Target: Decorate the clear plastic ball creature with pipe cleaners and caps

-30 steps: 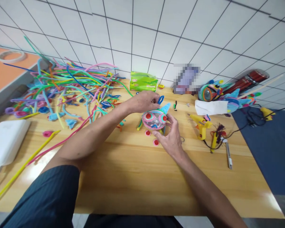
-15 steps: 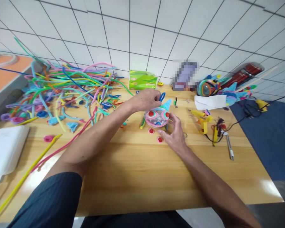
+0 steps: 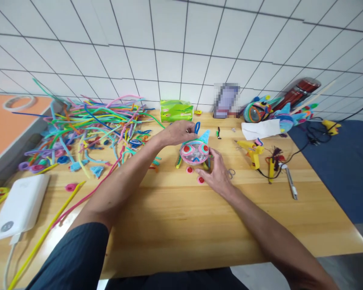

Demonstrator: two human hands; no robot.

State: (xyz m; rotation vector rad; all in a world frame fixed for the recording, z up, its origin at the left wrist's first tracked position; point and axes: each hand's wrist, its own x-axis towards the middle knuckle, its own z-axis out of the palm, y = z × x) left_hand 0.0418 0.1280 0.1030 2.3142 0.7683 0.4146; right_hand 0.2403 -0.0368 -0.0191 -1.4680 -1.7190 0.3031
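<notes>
A craft figure [image 3: 195,153] with a clear body, pink rim and red round eyes stands near the middle of the table. A light-blue pointed piece [image 3: 204,136] rises from its top. My left hand [image 3: 180,132] is at the upper left of the figure, fingers bent together beside a blue loop [image 3: 197,127]; what they pinch is too small to make out. My right hand [image 3: 216,173] has its fingers spread, the fingertips at the figure's right side. Two small pink-and-red discs, one the left disc [image 3: 189,170], the other the right disc [image 3: 201,180], lie in front of the figure.
Many pipe cleaners [image 3: 109,117] cover the back left, near a white power bank [image 3: 21,201]. A green tissue pack [image 3: 176,111] sits behind. To the right are a yellow glue gun [image 3: 253,153], a cutter knife [image 3: 291,183], white paper [image 3: 260,129] and a red flask [image 3: 299,92].
The camera view has shifted, so the table's items appear slightly left or lower. Both hands stay in nearly the same place at the figure.
</notes>
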